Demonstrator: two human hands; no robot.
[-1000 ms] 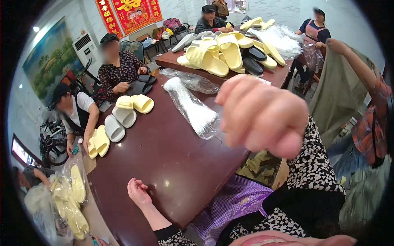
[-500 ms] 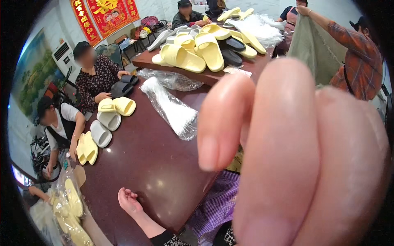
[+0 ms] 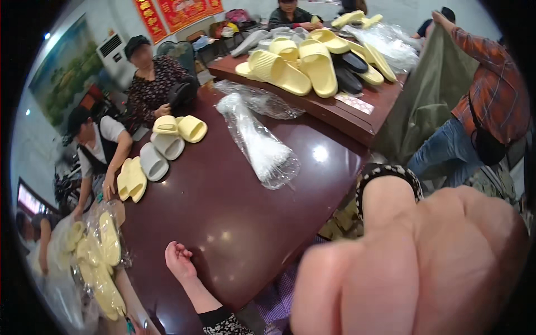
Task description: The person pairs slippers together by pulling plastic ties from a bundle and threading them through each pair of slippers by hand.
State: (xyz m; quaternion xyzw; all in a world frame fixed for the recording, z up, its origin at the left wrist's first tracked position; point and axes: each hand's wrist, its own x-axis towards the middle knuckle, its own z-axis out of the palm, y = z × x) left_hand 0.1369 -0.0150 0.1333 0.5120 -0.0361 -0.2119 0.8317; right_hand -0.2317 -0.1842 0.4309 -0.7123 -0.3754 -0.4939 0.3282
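Note:
My left hand (image 3: pixel 180 261) rests at the near part of the dark red-brown table (image 3: pixel 223 223), its fingers curled in and nothing visible in them. A black patterned cuff rings that forearm. My right hand (image 3: pixel 413 257) looms large and close at the lower right, with bent fingers pressed together. Its fingertips run out of view, so whatever they hold, if anything, is hidden. Beyond my left hand lies a clear plastic bag (image 3: pixel 259 145) with white material inside. Yellow slippers (image 3: pixel 132 180) and grey slippers (image 3: pixel 154 163) stand in pairs along the left edge.
A raised table section (image 3: pixel 357 120) carries piled yellow, grey and black slippers (image 3: pixel 318 67). Plastic-wrapped yellow slippers (image 3: pixel 100 262) lie at lower left. Several people are around the table; one in a plaid shirt (image 3: pixel 497 84) holds up a grey-green cloth (image 3: pixel 435 100).
My right hand has moved down and turned, now showing its wrist and cuff. The view has shifted. The person in the flowered top has lifted the dark slippers off the table.

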